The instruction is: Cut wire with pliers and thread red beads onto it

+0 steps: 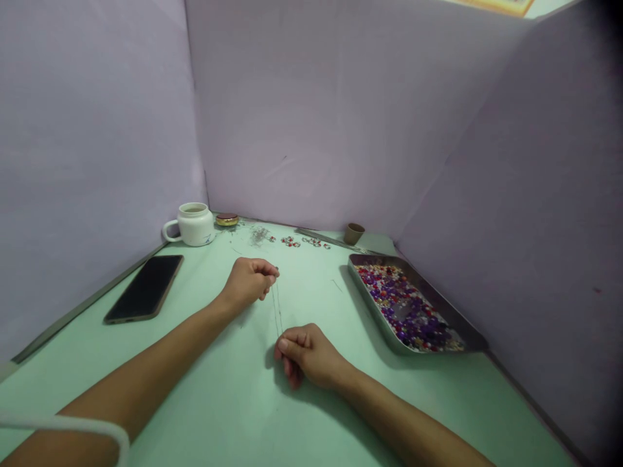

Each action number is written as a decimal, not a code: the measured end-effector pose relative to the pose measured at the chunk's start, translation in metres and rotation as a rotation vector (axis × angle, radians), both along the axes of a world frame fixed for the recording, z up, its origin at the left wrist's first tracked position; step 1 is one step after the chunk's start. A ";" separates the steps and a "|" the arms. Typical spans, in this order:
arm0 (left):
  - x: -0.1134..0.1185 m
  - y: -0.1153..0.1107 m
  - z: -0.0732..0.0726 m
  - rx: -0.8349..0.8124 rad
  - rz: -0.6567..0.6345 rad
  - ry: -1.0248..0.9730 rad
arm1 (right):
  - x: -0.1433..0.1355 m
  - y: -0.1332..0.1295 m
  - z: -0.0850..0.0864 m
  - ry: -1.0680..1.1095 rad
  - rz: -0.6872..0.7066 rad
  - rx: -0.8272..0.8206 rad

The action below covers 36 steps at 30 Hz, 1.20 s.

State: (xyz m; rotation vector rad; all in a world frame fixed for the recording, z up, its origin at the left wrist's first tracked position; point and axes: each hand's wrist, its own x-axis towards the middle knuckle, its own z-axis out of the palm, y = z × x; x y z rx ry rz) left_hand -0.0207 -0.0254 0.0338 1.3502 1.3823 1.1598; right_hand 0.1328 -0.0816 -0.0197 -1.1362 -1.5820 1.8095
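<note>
Two thin dark strands of wire or thread (278,310) run between my hands over the pale green table. My left hand (249,282) pinches their far end, where a tiny dark bit shows at the fingertips. Nearer to me, my right hand (304,353) grips the other end between thumb and forefinger, its remaining fingers curled below. Whether the strands are one doubled length, I cannot tell. Beyond the hands lie small red-and-silver beaded pieces (291,242) and a loose heap of fine wire bits (259,235).
At right stands a metal tray (374,311) of purple, red and gold beads. A phone (146,288) lies at left, with a white mug (195,225) and a round gold-rimmed lid (226,220) behind. A small brown cup (354,233) stands at the back. Pale walls enclose three sides.
</note>
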 end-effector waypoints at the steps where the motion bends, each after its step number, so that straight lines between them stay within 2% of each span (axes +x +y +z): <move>1: 0.001 0.000 0.000 -0.010 0.005 -0.021 | -0.001 -0.001 0.000 -0.017 -0.004 0.019; 8: 0.002 0.006 -0.008 -0.040 0.046 -0.142 | 0.000 -0.006 -0.002 -0.088 0.023 0.113; 12: -0.018 0.016 0.005 0.036 0.163 -0.194 | -0.004 -0.017 -0.003 -0.142 0.163 0.258; 13: -0.025 0.018 0.010 0.043 0.168 -0.200 | -0.004 -0.018 -0.002 -0.144 0.192 0.217; 15: -0.035 0.019 0.017 0.005 0.140 -0.194 | -0.001 -0.014 0.001 -0.127 0.253 -0.003; 18: -0.036 0.014 0.020 -0.069 0.073 -0.182 | 0.017 0.005 0.008 -0.094 0.414 -0.229; 20: -0.028 0.010 0.017 -0.111 0.023 -0.175 | 0.031 0.021 0.011 -0.097 0.327 -0.236; 23: -0.011 0.004 0.007 -0.155 -0.038 -0.159 | 0.044 0.036 0.011 0.079 -0.040 -0.179; 25: -0.003 0.000 0.002 -0.176 -0.071 -0.144 | 0.045 0.039 0.010 0.193 -0.174 -0.188; 27: 0.003 -0.003 -0.002 -0.187 -0.095 -0.126 | 0.042 0.037 0.008 0.244 -0.191 -0.212; 36: 0.017 -0.011 -0.006 -0.225 -0.147 -0.029 | 0.024 0.022 0.004 0.416 -0.047 -0.301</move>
